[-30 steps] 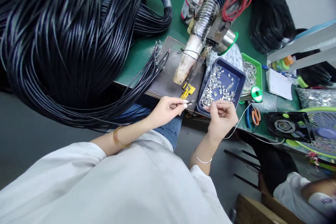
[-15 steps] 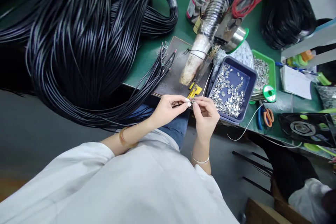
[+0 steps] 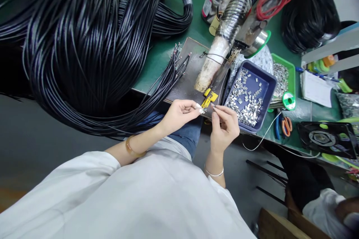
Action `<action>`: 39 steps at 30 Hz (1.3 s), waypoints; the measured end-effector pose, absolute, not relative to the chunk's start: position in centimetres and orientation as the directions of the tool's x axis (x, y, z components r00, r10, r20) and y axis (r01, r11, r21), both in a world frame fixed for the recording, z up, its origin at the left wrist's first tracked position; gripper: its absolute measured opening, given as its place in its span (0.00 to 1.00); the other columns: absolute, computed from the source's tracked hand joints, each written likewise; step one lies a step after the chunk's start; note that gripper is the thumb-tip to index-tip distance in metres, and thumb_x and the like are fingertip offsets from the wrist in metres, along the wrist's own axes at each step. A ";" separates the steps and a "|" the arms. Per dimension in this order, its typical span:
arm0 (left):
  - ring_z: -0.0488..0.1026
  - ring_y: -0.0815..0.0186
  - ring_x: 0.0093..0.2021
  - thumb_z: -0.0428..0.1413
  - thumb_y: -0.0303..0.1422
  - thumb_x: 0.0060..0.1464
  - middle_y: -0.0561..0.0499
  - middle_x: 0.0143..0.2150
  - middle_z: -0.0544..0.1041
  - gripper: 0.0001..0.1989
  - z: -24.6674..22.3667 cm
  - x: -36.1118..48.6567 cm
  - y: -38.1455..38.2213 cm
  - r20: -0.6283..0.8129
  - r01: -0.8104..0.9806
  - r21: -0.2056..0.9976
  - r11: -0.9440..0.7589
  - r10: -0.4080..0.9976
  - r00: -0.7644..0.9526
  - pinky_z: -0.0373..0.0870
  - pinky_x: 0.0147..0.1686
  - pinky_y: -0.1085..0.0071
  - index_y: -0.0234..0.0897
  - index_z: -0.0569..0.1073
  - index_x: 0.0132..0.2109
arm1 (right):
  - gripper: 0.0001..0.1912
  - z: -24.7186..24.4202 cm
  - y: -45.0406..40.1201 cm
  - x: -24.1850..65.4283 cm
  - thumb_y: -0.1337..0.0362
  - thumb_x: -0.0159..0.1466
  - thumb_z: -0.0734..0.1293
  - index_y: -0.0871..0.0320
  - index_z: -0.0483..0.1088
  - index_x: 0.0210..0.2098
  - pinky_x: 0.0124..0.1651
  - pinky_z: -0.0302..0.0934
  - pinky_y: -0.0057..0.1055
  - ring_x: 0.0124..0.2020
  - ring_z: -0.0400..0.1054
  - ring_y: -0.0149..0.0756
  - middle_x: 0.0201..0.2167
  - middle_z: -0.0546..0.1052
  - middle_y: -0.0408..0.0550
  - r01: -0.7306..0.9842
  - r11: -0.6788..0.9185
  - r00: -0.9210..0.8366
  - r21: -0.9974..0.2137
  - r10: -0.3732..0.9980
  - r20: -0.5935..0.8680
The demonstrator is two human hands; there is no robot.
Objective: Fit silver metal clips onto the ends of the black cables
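Note:
My left hand [image 3: 179, 116] pinches the end of a black cable at the bench edge, with white covering on its fingertips. Thin wire ends [image 3: 204, 110] poke out past those fingertips. A little to the right, my right hand [image 3: 225, 125] has its thumb and fingers drawn together, apart from the cable; whatever is between them is too small to make out. Just beyond both hands sits a yellow clamp-like fixture [image 3: 209, 98] on the dark board [image 3: 185, 82]. Right of it, a blue tray [image 3: 269, 82] holds many small metal connectors [image 3: 249, 114].
Large bundles of black cable [image 3: 84, 44] fill the left, stripped ends [image 3: 179, 63] lying on the board. A ducted hose [image 3: 214, 59] hangs over the middle. Rightward are a green tray [image 3: 292, 71], a solder spool [image 3: 288, 101], orange-handled pliers [image 3: 286, 125] and a fan [image 3: 322, 136]. Another person sits lower right.
My right hand has drawn away to the right from the cable end, where both hands' fingertips met. My left hand stays nearly in place, and the wire ends now show.

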State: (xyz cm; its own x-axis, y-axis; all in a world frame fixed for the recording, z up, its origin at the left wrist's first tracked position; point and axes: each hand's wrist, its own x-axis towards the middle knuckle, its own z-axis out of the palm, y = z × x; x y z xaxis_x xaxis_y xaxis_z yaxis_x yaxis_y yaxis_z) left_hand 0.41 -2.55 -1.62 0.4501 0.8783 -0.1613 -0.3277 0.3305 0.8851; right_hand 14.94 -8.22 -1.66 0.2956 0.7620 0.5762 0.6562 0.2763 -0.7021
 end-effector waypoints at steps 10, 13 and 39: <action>0.59 0.77 0.23 0.67 0.32 0.45 0.58 0.21 0.66 0.11 -1.6 0.3 -2.3 -0.173 -0.283 0.897 0.339 0.860 0.479 0.55 0.25 0.77 0.32 0.73 0.27 | 0.08 -2.1 -7.9 14.9 0.70 0.63 0.69 0.54 0.75 0.41 0.48 0.73 0.36 0.44 0.77 0.34 0.42 0.80 0.46 0.820 0.330 0.119 -0.467 0.700 0.704; 0.62 0.76 0.24 0.66 0.33 0.47 0.56 0.23 0.70 0.09 -1.7 0.4 -2.2 -0.190 -0.293 0.891 0.348 0.870 0.456 0.57 0.26 0.77 0.31 0.76 0.31 | 0.09 -1.9 -7.6 15.1 0.72 0.62 0.70 0.53 0.76 0.40 0.48 0.74 0.38 0.43 0.77 0.35 0.41 0.80 0.46 0.819 0.297 0.241 -0.491 0.599 0.764; 0.71 0.71 0.28 0.67 0.33 0.43 0.53 0.26 0.78 0.08 -1.1 1.1 -1.1 -0.154 -0.322 0.901 0.292 0.907 0.392 0.70 0.34 0.74 0.32 0.79 0.28 | 0.07 -2.6 -7.2 15.4 0.71 0.62 0.68 0.53 0.70 0.37 0.43 0.74 0.33 0.42 0.79 0.34 0.42 0.82 0.45 0.737 0.413 0.096 -0.535 0.720 0.687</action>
State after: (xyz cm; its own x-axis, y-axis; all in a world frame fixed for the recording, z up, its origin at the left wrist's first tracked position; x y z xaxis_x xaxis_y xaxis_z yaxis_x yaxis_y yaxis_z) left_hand 1.15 -1.07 -1.12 0.3918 0.9071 -0.1537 -0.3224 0.2918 0.9005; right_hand 15.37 -7.21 -2.57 0.0959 0.7201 0.6873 0.7373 0.4125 -0.5351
